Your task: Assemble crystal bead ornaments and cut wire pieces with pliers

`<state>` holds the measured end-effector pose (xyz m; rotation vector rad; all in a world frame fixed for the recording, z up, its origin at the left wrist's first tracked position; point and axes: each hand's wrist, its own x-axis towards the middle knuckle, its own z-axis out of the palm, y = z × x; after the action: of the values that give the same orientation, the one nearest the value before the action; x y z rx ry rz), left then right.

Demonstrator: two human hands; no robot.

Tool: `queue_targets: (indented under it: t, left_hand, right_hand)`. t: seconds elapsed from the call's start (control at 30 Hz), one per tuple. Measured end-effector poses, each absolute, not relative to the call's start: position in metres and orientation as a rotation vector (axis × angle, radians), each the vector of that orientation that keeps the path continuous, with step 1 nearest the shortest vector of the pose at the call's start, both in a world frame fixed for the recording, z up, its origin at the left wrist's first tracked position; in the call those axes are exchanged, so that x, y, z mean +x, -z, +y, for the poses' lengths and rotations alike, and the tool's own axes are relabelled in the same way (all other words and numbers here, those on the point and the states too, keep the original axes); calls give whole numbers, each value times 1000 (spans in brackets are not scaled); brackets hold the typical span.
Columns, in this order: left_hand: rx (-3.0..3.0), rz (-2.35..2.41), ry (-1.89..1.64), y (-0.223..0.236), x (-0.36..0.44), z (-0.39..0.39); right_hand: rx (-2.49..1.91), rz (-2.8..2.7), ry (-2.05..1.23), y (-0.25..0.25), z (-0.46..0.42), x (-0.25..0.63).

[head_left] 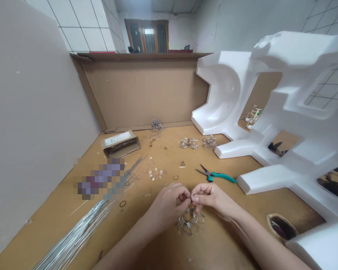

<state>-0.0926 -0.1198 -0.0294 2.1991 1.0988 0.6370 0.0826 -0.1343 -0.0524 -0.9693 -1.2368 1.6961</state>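
My left hand [176,200] and my right hand [204,197] meet fingertip to fingertip near the table's front. Both are closed in a pinch on a looped wire piece with clear beads [189,225], which hangs just below the fingers. The exact spot they grip is hidden between the fingertips. Beyond my right hand lie green-handled pliers [214,175], jaws apart, touched by neither hand. A small bent wire ring [175,177] rests past my left hand, and a loose cluster of clear beads [156,174] is farther left.
A bundle of straight wires [81,228] runs along the left. An open small box [121,144] stands behind it, near a blurred purple item [101,178]. Finished-looking wire pieces [188,143] sit at the back. White foam packing [256,150] borders the right, beside a round hole [281,227].
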Motion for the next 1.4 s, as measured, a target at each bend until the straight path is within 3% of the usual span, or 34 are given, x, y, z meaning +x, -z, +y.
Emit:
queue_targets:
  t: [0.4,0.7,1.4]
  left_hand:
    - [2080,843,-722,15,-100,-122]
    - [1898,1043,-820,36,-91,-113]
    - [1650,1052,-735,42,-80,-118]
  right_hand:
    - [-1021,-1003,-1604,62,-122,88]
    - [-811,-1004,-1845,60,-124,88]
    - [-829,-1077,-1838,67,-125,86]
